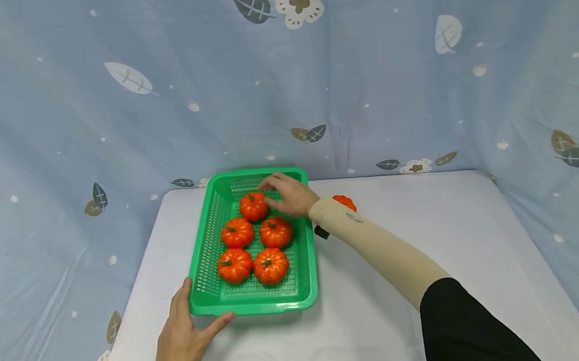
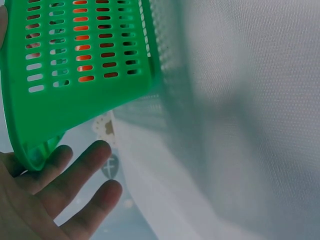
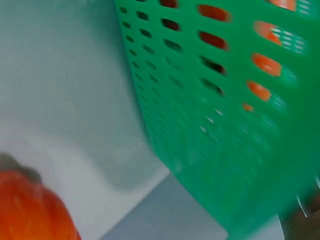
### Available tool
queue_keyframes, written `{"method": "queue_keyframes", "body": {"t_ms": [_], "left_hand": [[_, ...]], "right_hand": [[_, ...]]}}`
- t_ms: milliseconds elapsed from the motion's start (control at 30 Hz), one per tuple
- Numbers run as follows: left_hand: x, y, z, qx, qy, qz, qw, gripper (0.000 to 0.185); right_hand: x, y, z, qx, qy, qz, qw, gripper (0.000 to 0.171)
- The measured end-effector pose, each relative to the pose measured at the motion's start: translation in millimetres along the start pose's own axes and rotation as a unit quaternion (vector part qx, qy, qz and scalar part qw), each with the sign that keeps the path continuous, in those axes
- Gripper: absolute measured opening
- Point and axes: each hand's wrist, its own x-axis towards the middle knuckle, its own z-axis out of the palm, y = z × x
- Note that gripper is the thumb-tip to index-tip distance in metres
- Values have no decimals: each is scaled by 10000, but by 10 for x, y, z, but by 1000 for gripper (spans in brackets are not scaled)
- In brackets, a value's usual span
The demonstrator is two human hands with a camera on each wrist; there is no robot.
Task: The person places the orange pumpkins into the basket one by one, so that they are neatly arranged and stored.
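Note:
A green plastic basket (image 1: 307,283) holds several small orange pumpkins (image 1: 271,266). My left hand (image 1: 181,333) is at its near left corner, with the thumb along the front rim and the fingers by the left rim. Those fingers are spread and fairly straight in the left wrist view. My right hand (image 1: 293,194) reaches over the basket's right rim. Its thumb and fingertips are right beside the rearmost pumpkin (image 1: 253,206), which stands in the basket. Only a sliver of the right hand shows in the right wrist view, behind the basket wall.
Another orange pumpkin (image 1: 344,201) lies on the white table (image 1: 463,245), right of the basket and partly hidden by my right sleeve (image 1: 380,247). A blue curtain (image 1: 389,78) with leaves and flowers hangs behind the table.

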Motion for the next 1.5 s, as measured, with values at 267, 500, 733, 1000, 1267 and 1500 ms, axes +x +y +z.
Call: {"method": "queue_keyframes", "body": {"t_ms": [267, 500, 733, 1000, 1267, 1500], "left_hand": [[6, -2, -35, 10, -20, -81, 10000, 124], [2, 3, -54, 27, -128, -182, 9997, 124], [-10, -9, -69, 33, -182, -230, 9996, 126], [-5, -9, -85, 100, -147, -117, 9998, 124], [16, 29, -63, 55, -243, -49, 9997, 123], [32, 22, -91, 136, -333, -73, 9993, 124]], "right_hand": [[-208, 101, -344, 297, 425, -274, 9983, 40], [-513, 400, -515, 470, 564, 764, 9944, 68], [-896, 721, -443, 265, -90, 1685, 9853, 103], [-1151, 872, -219, -6, -408, 1863, 9817, 105], [-1303, 971, -129, -169, -174, 1848, 9825, 90], [-1368, 1021, -136, 294, 51, 1964, 9801, 98]]}}
